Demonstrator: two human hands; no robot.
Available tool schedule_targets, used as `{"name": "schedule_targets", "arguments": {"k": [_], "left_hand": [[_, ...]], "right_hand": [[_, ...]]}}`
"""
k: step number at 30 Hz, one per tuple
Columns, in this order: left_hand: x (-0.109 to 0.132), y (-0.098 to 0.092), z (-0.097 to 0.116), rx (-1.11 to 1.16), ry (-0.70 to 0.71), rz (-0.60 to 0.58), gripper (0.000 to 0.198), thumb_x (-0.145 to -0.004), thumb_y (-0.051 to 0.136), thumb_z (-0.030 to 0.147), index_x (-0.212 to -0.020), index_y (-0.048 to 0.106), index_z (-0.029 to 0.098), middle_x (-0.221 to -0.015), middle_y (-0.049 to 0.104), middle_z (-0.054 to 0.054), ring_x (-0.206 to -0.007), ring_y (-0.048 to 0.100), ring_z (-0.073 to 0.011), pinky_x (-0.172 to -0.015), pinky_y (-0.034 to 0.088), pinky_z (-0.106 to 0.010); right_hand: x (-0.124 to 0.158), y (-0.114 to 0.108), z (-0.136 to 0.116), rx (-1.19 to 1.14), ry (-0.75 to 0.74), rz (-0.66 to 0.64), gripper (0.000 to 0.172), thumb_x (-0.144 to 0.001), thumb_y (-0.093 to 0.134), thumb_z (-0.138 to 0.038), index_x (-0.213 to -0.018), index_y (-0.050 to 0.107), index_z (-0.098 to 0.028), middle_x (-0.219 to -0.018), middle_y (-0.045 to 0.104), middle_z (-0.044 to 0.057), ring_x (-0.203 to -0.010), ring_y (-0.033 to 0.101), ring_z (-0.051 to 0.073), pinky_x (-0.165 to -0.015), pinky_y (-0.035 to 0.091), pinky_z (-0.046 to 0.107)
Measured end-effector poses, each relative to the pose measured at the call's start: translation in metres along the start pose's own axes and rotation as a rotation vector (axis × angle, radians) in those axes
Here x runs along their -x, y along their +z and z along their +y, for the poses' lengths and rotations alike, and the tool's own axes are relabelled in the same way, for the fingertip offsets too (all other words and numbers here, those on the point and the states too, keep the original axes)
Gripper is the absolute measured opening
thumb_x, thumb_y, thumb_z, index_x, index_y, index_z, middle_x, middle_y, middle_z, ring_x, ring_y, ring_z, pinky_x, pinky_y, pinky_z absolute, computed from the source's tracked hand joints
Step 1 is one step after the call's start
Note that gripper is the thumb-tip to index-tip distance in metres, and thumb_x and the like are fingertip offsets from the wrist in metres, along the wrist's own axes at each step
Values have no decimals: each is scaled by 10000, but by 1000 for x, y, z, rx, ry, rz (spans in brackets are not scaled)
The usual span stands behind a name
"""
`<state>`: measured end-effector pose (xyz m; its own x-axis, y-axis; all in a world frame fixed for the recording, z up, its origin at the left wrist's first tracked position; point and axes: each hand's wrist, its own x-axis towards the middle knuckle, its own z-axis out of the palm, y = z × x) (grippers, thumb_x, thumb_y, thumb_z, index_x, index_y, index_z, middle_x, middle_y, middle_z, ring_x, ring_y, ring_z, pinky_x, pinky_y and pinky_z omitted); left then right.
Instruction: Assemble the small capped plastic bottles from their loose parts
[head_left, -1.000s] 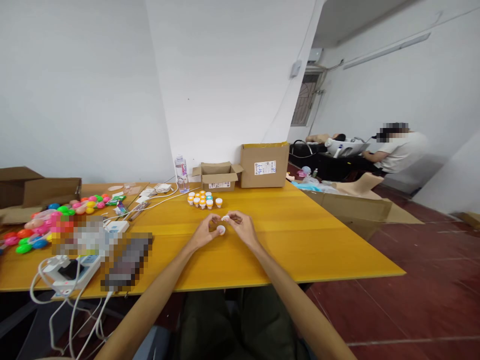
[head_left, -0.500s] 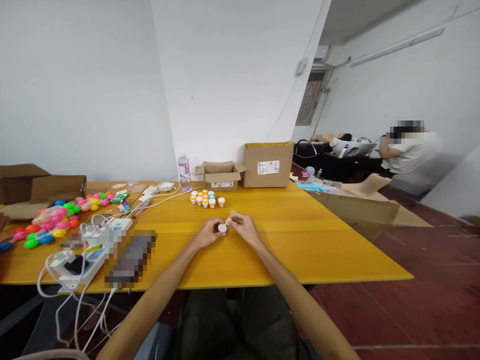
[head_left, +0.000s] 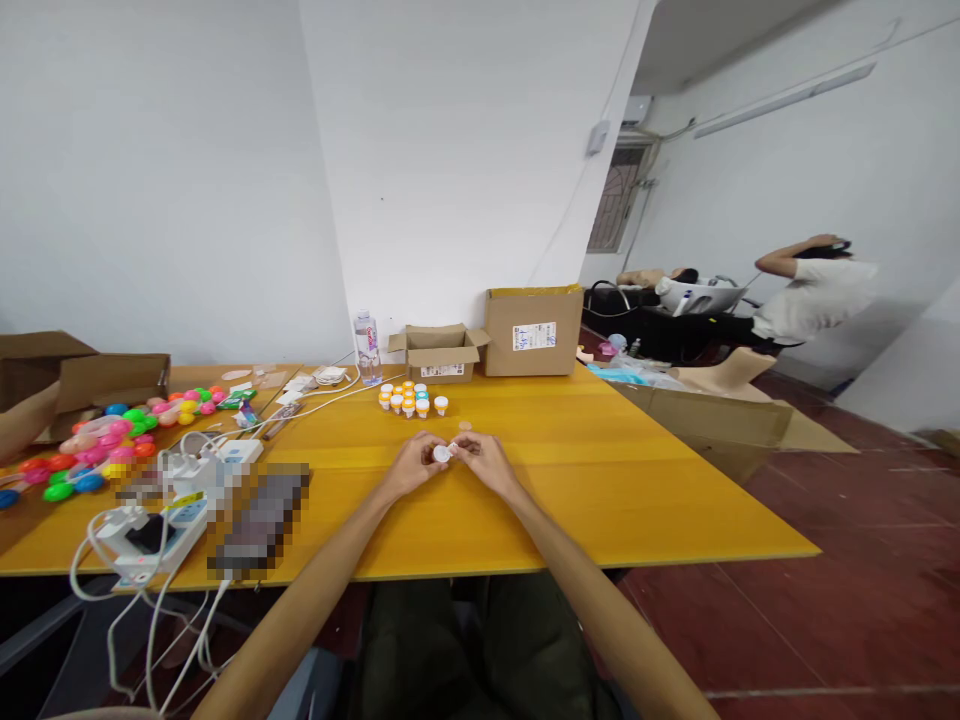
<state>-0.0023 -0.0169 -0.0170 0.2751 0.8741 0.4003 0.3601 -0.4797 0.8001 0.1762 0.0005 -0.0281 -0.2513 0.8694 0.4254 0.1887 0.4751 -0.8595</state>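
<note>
Over the middle of the table, my left hand (head_left: 416, 465) is closed around a small round white container (head_left: 442, 454), its round face turned up. My right hand (head_left: 484, 462) meets it from the other side, fingertips pinched at the rim on a small whitish bit too tiny to make out. Just beyond the right fingers lies a pale round disc (head_left: 465, 427) on the wood. Farther back stands a cluster of several small containers with white tops and orange or teal bodies (head_left: 409, 400). One white-topped container (head_left: 441, 406) sits slightly apart, to the right of the group.
Behind the cluster are a water bottle (head_left: 367, 348), an open carton (head_left: 440, 355) and a larger closed carton (head_left: 532, 333). To the left lie a phone (head_left: 260, 518), a power strip (head_left: 191, 510) with cables and colourful balls (head_left: 112, 437). Another person (head_left: 814, 295) sits far right.
The right fingers have moved onto the container's rim, and the pale disc now shows on the table beyond them. The far person has raised an arm to the head. An arm appears at far left.
</note>
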Motion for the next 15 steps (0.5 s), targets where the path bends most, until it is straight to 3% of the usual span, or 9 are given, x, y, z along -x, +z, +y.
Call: {"name": "schedule_targets", "arguments": {"k": [15], "left_hand": [[-1,0,-5,9,0,-26,258,-629,705,150,-882,732,194,-770,628,5,-621,507,-126,-605,440,-244]], "right_hand": [[0,3,2,-39,6,28,108,-720,660,-308,-729,689,-204,-720,732,23,-683,683,187,-690,562,318]]}}
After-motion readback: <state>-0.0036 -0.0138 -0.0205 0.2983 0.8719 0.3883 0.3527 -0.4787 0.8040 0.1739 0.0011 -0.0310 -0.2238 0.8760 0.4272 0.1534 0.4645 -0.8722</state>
